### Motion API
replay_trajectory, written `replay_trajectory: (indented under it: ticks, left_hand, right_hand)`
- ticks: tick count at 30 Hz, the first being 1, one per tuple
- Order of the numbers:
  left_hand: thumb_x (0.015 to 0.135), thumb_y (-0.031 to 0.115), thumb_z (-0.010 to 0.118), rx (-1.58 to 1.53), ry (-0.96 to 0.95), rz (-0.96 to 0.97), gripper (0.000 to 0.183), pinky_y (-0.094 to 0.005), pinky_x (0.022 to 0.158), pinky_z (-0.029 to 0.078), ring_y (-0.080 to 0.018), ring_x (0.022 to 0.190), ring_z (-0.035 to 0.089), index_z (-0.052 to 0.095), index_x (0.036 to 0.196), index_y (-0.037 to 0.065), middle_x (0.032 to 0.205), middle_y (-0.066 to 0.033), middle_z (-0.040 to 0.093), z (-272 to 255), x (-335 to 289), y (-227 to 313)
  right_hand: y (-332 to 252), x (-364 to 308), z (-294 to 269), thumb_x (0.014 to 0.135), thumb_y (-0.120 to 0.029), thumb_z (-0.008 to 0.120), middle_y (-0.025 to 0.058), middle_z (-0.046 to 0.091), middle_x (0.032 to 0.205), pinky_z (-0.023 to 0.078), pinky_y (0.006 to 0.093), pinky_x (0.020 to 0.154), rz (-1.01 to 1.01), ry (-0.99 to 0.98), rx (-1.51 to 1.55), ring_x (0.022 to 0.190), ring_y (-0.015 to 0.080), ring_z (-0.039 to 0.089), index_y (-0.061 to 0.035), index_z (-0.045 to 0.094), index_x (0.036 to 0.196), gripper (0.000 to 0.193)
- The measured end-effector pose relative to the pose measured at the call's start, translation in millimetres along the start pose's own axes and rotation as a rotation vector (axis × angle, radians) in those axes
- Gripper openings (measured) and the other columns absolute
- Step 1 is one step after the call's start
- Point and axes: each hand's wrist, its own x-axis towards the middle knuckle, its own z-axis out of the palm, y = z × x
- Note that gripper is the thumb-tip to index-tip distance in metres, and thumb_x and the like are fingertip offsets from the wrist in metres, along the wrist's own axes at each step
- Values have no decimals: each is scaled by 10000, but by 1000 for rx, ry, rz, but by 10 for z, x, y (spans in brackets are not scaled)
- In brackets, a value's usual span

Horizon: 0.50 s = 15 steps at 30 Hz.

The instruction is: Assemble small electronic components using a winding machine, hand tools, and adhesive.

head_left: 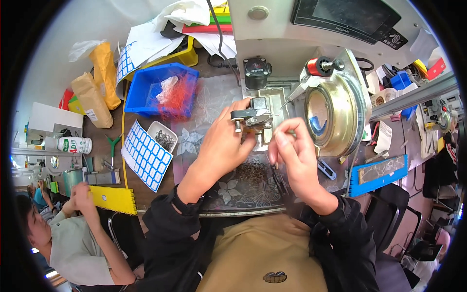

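Note:
My left hand (223, 141) rests at a small metal clamp fixture (259, 111) with a spring-loaded screw, on the machine's base. Its thumb and fingers close in around the fixture's left side, and the fingertips are partly hidden. Just to the right, my right hand (296, 155) hovers with curled fingers near the fixture's front. A dark slim tool (279, 181), like tweezers, sticks out below its fingers, slightly blurred. Between my wrists, a loose pile of small bent wire pieces (252, 175) lies on the flower-patterned mat (228, 191).
A gold-coloured round feeder bowl (340, 114) and a red wire spool (319, 66) stand right of the fixture. At left are a blue bin (141, 100) of red wires, a white dish (164, 137) and a label sheet (147, 156). Another person (80, 238) works at far left.

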Motion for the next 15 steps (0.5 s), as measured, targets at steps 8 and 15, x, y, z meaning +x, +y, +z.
replay_trajectory:
  ticks: [8, 15]
  left_hand:
    - [747, 35, 691, -104, -25, -86, 568, -457, 910, 484, -393, 1072, 575, 486, 1276, 10, 1137, -188, 615, -6, 34, -4]
    - [742, 45, 703, 41, -34, -14, 534, -455, 884, 480, -362, 1089, 568, 522, 1243, 7, 1143, -166, 626, 34, 10, -72]
  right_hand:
    - [112, 231, 112, 1016, -86, 551, 14, 533, 849, 414, 219, 635, -175, 220, 74, 713, 65, 497, -59, 439, 1104, 146]
    - [129, 254, 74, 1011, -73, 554, 8, 538, 820, 381, 206, 571, -223, 213, 38, 649, 44, 467, -55, 437, 1084, 139]
